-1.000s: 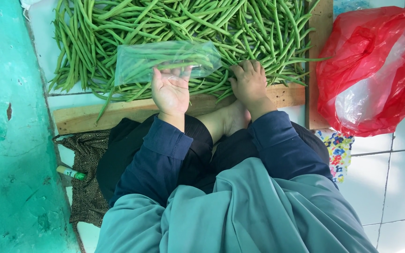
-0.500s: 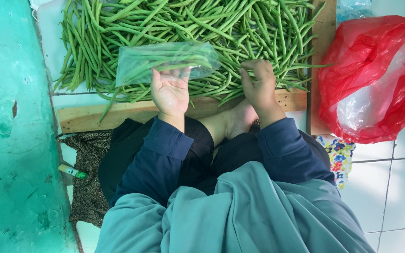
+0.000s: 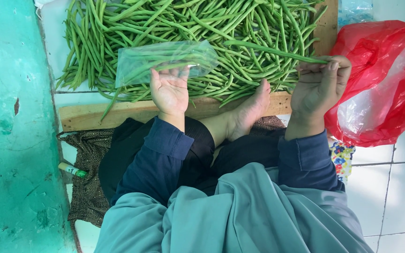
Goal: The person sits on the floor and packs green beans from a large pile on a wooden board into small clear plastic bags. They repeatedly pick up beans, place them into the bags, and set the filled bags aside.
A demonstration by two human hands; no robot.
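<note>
Clear plastic bag (image 3: 165,61) lay flat on top of the green bean pile (image 3: 188,28), a few beans visible through the film, mouth side toward the person. Left hand (image 3: 169,89) was palm up, fingers loosely curled onto the bag's near edge; pinching or just resting on it, couldn't tell. Right hand (image 3: 322,82) was closed around a small bunch of long beans (image 3: 273,50), thumb and fingertips pinched at one end, the beans sticking out leftward over the pile.

Pile sat on a wooden board (image 3: 132,112), beans reaching the near lip. Bare foot (image 3: 251,110) rested on the board edge between both hands. Red plastic bag (image 3: 380,79) was just beside the right hand. Teal wall (image 3: 10,140) closed off the left side; white tile floor (image 3: 390,187) open to the right.
</note>
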